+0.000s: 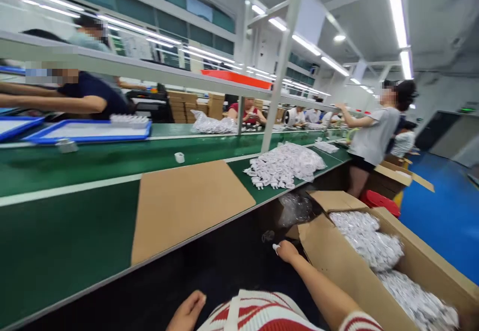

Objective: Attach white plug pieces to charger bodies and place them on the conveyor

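Note:
My right hand [288, 252] is low beside the carton, closed around a small white plastic piece [276, 248]; most of the piece is hidden by the fingers. My left hand [190, 309] hangs in front of my striped top, fingers loosely bent, and nothing shows in it. Beyond both hands, a flat cardboard sheet [190, 206] lies on the green bench [71, 221]. To its right is a heap of white plug-like parts [271, 169], partly under a clear plastic bag [303, 159].
An open carton [337, 256] with bagged white parts [368, 236] stands at right. A metal post [280, 67] rises from the bench. Blue-rimmed trays [90, 130] lie at far left. A co-worker in a white shirt [377, 131] stands at right; others sit across the bench.

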Action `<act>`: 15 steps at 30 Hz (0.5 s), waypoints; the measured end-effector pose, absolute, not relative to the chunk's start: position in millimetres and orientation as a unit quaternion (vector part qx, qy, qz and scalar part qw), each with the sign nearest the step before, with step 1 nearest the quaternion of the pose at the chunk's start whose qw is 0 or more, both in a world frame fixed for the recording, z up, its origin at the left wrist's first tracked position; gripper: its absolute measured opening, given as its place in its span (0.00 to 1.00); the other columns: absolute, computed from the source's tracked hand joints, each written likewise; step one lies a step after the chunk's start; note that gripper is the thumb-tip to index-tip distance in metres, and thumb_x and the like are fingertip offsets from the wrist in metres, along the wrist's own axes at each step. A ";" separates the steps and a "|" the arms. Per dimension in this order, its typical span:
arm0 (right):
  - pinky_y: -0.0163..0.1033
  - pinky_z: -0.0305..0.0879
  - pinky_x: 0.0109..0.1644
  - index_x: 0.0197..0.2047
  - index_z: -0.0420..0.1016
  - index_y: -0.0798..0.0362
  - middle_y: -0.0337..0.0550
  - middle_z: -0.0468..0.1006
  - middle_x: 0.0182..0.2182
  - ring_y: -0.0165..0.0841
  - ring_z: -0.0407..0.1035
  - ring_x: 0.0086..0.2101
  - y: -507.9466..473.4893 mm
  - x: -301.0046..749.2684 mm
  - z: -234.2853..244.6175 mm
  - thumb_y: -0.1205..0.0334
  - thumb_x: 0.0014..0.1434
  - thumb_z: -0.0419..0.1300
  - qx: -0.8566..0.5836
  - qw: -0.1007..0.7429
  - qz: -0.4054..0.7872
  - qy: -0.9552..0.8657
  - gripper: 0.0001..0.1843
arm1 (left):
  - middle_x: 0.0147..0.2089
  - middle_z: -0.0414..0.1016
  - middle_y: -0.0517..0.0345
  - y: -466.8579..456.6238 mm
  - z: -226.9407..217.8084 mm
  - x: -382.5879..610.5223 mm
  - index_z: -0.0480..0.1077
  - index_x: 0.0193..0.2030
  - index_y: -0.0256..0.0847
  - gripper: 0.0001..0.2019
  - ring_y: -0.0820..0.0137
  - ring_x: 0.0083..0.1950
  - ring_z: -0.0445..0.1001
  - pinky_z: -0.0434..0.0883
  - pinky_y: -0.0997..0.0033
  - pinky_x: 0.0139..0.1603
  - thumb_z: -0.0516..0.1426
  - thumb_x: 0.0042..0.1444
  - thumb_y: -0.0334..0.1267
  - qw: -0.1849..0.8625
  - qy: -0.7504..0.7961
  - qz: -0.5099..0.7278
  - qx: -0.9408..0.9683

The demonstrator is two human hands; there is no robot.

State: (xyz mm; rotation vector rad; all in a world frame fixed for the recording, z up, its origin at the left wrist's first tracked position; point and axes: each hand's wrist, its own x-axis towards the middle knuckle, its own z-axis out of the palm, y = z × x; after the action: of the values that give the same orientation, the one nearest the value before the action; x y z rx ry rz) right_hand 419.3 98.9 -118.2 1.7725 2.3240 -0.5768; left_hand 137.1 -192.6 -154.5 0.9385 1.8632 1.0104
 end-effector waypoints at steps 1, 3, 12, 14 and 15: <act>0.39 0.64 0.47 0.38 0.83 0.56 0.54 0.85 0.44 0.42 0.79 0.48 90.0 418.4 -114.1 0.66 0.67 0.56 0.581 0.090 -0.185 0.787 0.13 | 0.29 0.70 0.57 -193.9 -156.8 141.5 0.63 0.23 0.50 0.36 0.51 0.40 0.75 0.74 0.52 0.48 0.48 0.40 0.84 0.409 0.721 0.411 0.380; 0.39 0.62 0.45 0.41 0.83 0.56 0.57 0.85 0.45 0.43 0.79 0.48 73.4 420.6 -104.4 0.66 0.68 0.53 0.559 0.105 -0.170 0.804 0.15 | 0.30 0.71 0.58 -196.9 -159.6 145.4 0.66 0.26 0.51 0.32 0.54 0.40 0.74 0.72 0.53 0.48 0.51 0.46 0.80 0.416 0.696 0.445 0.380; 0.39 0.59 0.40 0.40 0.82 0.53 0.55 0.86 0.40 0.43 0.80 0.42 -6.2 441.3 -89.9 0.68 0.67 0.49 0.533 0.145 -0.218 0.804 0.18 | 0.44 0.83 0.53 -206.6 -125.9 130.2 0.78 0.41 0.50 0.25 0.54 0.48 0.79 0.74 0.55 0.52 0.57 0.53 0.68 0.464 0.706 0.343 0.410; 0.39 0.58 0.39 0.39 0.81 0.54 0.54 0.86 0.39 0.42 0.79 0.40 -18.7 444.1 -85.4 0.69 0.67 0.49 0.533 0.152 -0.234 0.799 0.18 | 0.55 0.82 0.49 -211.2 -94.9 125.4 0.80 0.51 0.47 0.30 0.52 0.58 0.78 0.71 0.56 0.62 0.57 0.54 0.67 0.474 0.709 0.319 0.414; 0.39 0.58 0.39 0.39 0.81 0.54 0.54 0.86 0.38 0.41 0.79 0.40 -20.3 444.0 -80.3 0.70 0.66 0.49 0.532 0.153 -0.240 0.797 0.18 | 0.61 0.79 0.48 -213.5 -75.6 122.0 0.79 0.57 0.46 0.34 0.51 0.63 0.75 0.68 0.56 0.68 0.57 0.55 0.68 0.487 0.706 0.307 0.412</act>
State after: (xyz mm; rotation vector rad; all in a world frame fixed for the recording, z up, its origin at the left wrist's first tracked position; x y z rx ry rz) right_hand 444.0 -20.3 -80.3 1.5271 2.2868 -0.6894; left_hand 122.0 -213.5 -75.6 1.0028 1.7173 0.7479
